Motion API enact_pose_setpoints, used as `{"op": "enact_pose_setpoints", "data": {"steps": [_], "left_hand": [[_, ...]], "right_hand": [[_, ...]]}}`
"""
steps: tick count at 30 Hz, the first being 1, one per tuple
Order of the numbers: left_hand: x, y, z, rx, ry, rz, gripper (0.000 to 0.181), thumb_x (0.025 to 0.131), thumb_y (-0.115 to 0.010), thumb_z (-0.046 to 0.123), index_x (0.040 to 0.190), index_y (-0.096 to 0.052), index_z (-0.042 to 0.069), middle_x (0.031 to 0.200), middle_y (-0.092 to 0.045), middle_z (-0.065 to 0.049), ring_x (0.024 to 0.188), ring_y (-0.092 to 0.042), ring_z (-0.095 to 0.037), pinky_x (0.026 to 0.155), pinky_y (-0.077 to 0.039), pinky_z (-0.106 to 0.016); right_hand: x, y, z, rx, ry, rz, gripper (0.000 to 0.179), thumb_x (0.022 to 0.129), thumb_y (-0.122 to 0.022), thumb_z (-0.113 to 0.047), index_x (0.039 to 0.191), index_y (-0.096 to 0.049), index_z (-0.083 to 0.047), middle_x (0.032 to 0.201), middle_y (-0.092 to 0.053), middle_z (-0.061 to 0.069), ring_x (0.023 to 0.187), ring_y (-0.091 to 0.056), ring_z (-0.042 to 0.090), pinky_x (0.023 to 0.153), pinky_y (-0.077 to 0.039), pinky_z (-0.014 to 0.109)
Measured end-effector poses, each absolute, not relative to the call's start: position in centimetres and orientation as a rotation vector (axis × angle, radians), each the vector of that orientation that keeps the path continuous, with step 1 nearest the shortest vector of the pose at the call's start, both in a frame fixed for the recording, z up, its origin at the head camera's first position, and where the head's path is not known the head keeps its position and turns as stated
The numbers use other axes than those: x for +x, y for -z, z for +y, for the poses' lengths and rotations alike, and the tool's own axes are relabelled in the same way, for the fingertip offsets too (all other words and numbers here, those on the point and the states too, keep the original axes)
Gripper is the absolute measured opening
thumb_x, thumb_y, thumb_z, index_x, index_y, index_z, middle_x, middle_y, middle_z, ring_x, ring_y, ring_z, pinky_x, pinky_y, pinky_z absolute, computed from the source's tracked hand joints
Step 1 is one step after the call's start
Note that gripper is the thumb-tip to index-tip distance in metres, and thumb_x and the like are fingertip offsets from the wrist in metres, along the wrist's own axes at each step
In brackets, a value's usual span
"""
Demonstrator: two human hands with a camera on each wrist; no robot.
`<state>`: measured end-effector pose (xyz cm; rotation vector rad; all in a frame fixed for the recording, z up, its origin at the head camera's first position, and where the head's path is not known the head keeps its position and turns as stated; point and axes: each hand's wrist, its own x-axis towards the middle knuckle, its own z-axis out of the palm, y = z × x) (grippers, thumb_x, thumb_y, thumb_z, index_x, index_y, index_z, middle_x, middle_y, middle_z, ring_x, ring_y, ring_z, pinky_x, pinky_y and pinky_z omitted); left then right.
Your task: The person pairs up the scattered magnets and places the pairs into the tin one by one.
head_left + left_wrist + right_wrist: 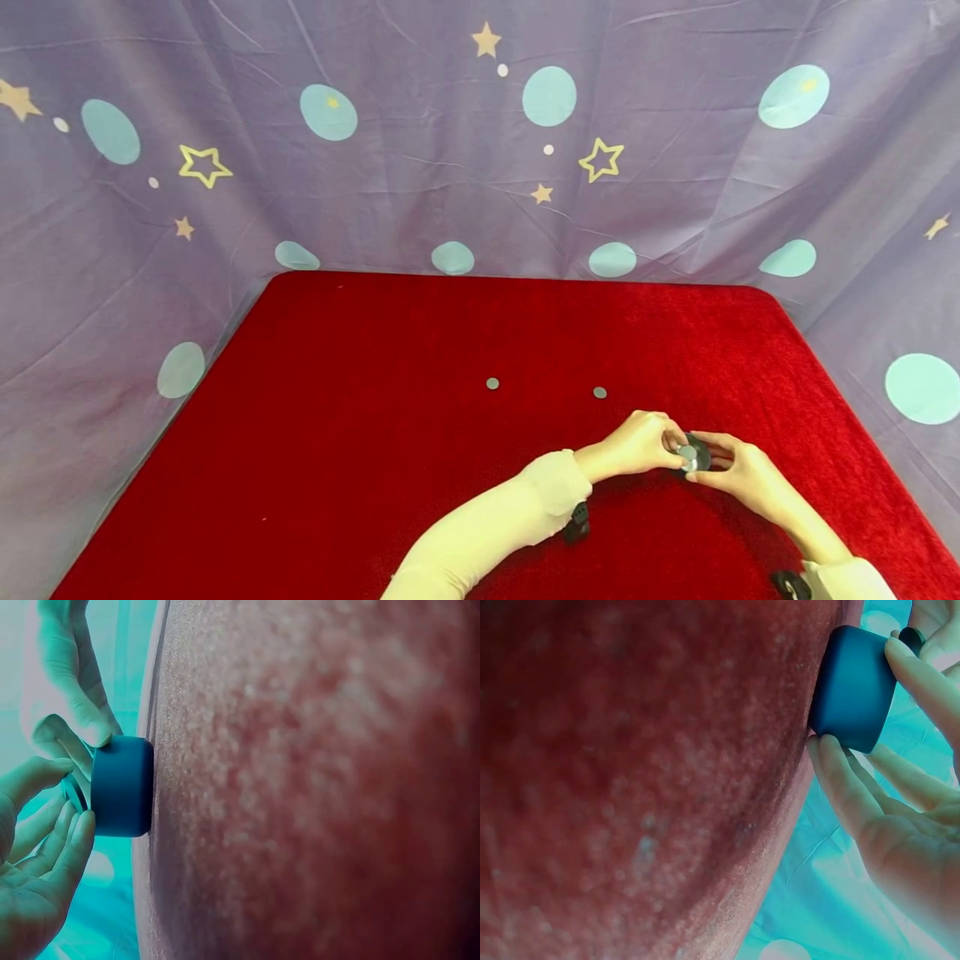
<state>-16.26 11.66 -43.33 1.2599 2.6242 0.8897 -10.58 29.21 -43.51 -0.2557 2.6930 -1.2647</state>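
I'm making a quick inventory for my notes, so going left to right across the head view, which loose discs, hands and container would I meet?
Gray disc, second gray disc, left hand, dark round container, right hand.

On the table (300,458), at right, a container (124,787) stands between left grip (647,442) and right grip (746,475) — one disc (74,793) at its top. Farther back and left lie a left disc (492,383) and a right disc (600,392) — behind, a curtain (420,167).
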Motion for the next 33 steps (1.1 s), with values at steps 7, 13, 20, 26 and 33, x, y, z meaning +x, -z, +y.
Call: {"op": "enact_pose_setpoints", "data": {"steps": [7, 13, 20, 26, 33], "left_hand": [[-16.4, 43.5, 12.2, 1.215, -0.899, 2.638, 0.020, 0.072, -0.072, 0.023, 0.089, -0.070, 0.013, 0.075, -0.060, 0.011, 0.066, -0.048, 0.009, 0.061, -0.032, -0.001], [-16.2, 43.4, 12.3, 1.185, -0.899, 2.652, 0.021, 0.072, -0.073, 0.025, 0.089, -0.070, 0.013, 0.076, -0.062, 0.011, 0.066, -0.050, 0.010, 0.062, -0.032, -0.001], [-16.0, 43.3, 12.2, 1.209, -0.921, 2.661, 0.021, 0.072, -0.073, 0.024, 0.089, -0.070, 0.011, 0.078, -0.063, 0.009, 0.067, -0.052, 0.009, 0.061, -0.034, 0.000], [-16.3, 43.4, 11.7, 1.261, -0.943, 2.634, 0.016, 0.074, -0.071, 0.022, 0.087, -0.070, 0.012, 0.076, -0.061, 0.010, 0.065, -0.050, 0.011, 0.061, -0.035, 0.000], [-16.0, 42.9, 10.6, 1.228, -0.941, 2.630, 0.015, 0.076, -0.069, 0.020, 0.089, -0.069, 0.012, 0.079, -0.061, 0.009, 0.068, -0.052, 0.009, 0.060, -0.035, 0.000]], "right_hand": [[-10.5, 43.4, 29.3, -0.263, 1.256, 2.681, 0.064, 0.075, -0.070, -0.019, 0.119, -0.042, 0.016, 0.111, -0.051, 0.032, 0.092, -0.059, 0.036, 0.068, -0.051, 0.028], [-10.6, 43.4, 29.2, -0.274, 1.257, 2.703, 0.062, 0.074, -0.071, -0.018, 0.117, -0.044, 0.016, 0.110, -0.052, 0.032, 0.090, -0.059, 0.035, 0.067, -0.051, 0.028], [-10.5, 43.4, 29.2, -0.276, 1.254, 2.708, 0.061, 0.073, -0.071, -0.017, 0.117, -0.044, 0.016, 0.110, -0.052, 0.032, 0.090, -0.059, 0.036, 0.068, -0.051, 0.028], [-10.5, 43.4, 29.2, -0.258, 1.235, 2.699, 0.063, 0.074, -0.071, -0.019, 0.119, -0.043, 0.016, 0.110, -0.052, 0.032, 0.091, -0.059, 0.035, 0.068, -0.051, 0.029], [-10.4, 43.3, 29.1, -0.262, 1.223, 2.708, 0.063, 0.072, -0.072, -0.019, 0.118, -0.044, 0.015, 0.108, -0.053, 0.032, 0.089, -0.060, 0.035, 0.067, -0.051, 0.029]]}}
